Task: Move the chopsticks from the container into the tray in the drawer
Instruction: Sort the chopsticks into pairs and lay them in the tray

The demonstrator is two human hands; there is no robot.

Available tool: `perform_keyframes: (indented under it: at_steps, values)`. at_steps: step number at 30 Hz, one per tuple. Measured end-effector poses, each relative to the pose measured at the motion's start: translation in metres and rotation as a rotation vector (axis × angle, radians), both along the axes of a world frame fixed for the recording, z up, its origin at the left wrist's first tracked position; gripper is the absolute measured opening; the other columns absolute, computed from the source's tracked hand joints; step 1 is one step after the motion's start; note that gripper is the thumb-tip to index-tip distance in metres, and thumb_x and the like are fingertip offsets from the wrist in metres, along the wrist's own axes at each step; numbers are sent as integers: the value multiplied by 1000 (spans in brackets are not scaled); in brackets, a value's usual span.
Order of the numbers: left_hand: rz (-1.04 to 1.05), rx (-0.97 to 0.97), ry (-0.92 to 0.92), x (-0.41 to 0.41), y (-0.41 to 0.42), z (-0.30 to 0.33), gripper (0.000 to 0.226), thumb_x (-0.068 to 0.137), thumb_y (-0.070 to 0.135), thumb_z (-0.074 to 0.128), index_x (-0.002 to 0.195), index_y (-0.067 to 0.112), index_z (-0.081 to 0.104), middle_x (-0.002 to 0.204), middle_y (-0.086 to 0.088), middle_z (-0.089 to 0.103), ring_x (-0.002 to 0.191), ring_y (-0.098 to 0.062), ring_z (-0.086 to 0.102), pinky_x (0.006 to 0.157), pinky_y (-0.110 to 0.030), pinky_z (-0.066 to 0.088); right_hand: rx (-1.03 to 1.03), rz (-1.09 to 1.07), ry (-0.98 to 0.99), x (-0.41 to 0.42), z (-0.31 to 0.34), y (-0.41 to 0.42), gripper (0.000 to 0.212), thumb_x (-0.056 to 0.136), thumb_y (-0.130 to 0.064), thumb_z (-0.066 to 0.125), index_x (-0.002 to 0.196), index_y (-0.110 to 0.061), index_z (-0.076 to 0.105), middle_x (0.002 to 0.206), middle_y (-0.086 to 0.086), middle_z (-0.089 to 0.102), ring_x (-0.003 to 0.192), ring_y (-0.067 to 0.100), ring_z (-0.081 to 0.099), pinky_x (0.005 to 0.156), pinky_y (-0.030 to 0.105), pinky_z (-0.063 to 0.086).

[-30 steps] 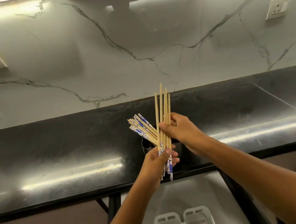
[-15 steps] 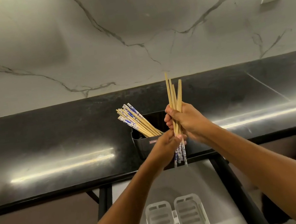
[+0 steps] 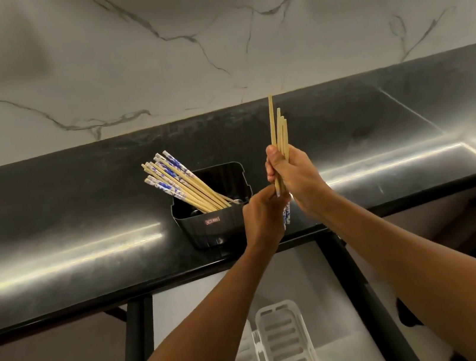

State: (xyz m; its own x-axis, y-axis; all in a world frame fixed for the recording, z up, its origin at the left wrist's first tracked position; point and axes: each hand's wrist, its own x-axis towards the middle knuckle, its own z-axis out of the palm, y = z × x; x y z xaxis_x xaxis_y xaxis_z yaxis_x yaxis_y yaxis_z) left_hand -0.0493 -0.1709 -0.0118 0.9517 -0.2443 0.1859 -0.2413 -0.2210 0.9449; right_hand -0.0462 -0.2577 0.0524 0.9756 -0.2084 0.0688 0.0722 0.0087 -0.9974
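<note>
Head view — container (image 3: pixel 211 215) label unreadable; both hands grip chopsticks (image 3: pixel 279 134).

I have one view only, from the head camera, looking forward and steeply down over my forearms. It faces the veined white marble wall (image 3: pixel 209 44) across the glossy black stone counter (image 3: pixel 50 225), close in, with the white slotted plastic tray (image 3: pixel 283 344) at the bottom edge.

Dim — glare streaks on countertop (image 3: pixel 81 224)
</note>
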Motion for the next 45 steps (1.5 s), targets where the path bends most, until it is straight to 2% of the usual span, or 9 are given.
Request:
perform_keyframes:
  at_steps: [9, 16, 20, 27, 29, 32, 37, 39, 45]
  values:
    - [-10, -20, 44, 9, -3, -34, 16, 95, 14, 56, 100, 7, 69, 87, -3, 71, 79, -6, 67, 75, -24, 56, -31, 8, -6, 12, -40, -7, 21, 99, -29, 44, 82, -20, 52, 64, -6, 54, 59, 4, 53, 60, 17, 50]
    - [5, -26, -3, 7, -5, -41, 14, 95, 5, 53, 95, 2, 67, 75, 14, 62, 70, 10, 62, 64, -7, 49, -38, 9, -6, 11, -47, -9, 21, 98, -32, 46, 82, -20, 54, 60, -9, 55, 56, 0, 54, 57, 14, 50]
    - [4, -34, 55, 5, -4, -50, 13, 92, 4, 57, 92, -4, 67, 79, -9, 66, 69, -8, 63, 66, -16, 51, -74, 3, 30, 5, -57, -7, 21, 97, -33, 47, 81, -21, 54, 61, -7, 54, 54, 0, 52, 55, 14, 48]
    - [-59, 27, 31, -1, -2, -48, 17, 92, 5, 58, 99, -6, 67, 93, -21, 71, 90, -33, 70, 84, -35, 57, -70, -29, 78, -6, -54, -7, 22, 98, -31, 48, 83, -16, 54, 67, -1, 56, 60, 4, 54, 58, 14, 49]
    - [-77, -4, 42, -8, 0, -43, 17, 91, 6, 59, 101, -6, 67, 90, -17, 71, 87, -30, 70, 81, -27, 56, -48, -23, 87, -14, -45, -7, 21, 98, -29, 47, 85, -15, 54, 67, 0, 56, 60, 6, 55, 59, 16, 50]
    - [-109, 68, -16, -25, 11, -35, 19, 89, 13, 64, 103, 2, 70, 89, -14, 74, 74, -9, 69, 71, -9, 52, 42, -33, 121, -33, -30, -5, 18, 97, -29, 48, 89, -15, 55, 65, 0, 58, 59, 9, 57, 58, 17, 52]
    - [-298, 76, 361, -83, 45, -47, 9, 89, 23, 63, 88, 19, 71, 82, -3, 74, 72, -11, 73, 67, -24, 60, 135, -3, 408, -91, -43, 19, 15, 97, -30, 49, 94, -17, 56, 67, -2, 58, 64, 11, 59, 62, 24, 52]
    - [-310, 61, 541, -112, 61, -60, 8, 87, 26, 66, 83, 23, 72, 80, -2, 75, 73, -13, 73, 64, -22, 59, 153, 0, 517, -117, -61, 34, 15, 97, -28, 48, 97, -15, 56, 71, 0, 57, 70, 13, 58, 67, 26, 51]
    - [-199, 26, 956, -182, 97, -108, 10, 85, 21, 71, 81, 13, 74, 80, -9, 75, 73, -21, 73, 62, -23, 57, 116, 45, 744, -170, -123, 70, 14, 98, -22, 47, 102, -12, 57, 85, 7, 62, 83, 20, 62, 74, 29, 55]
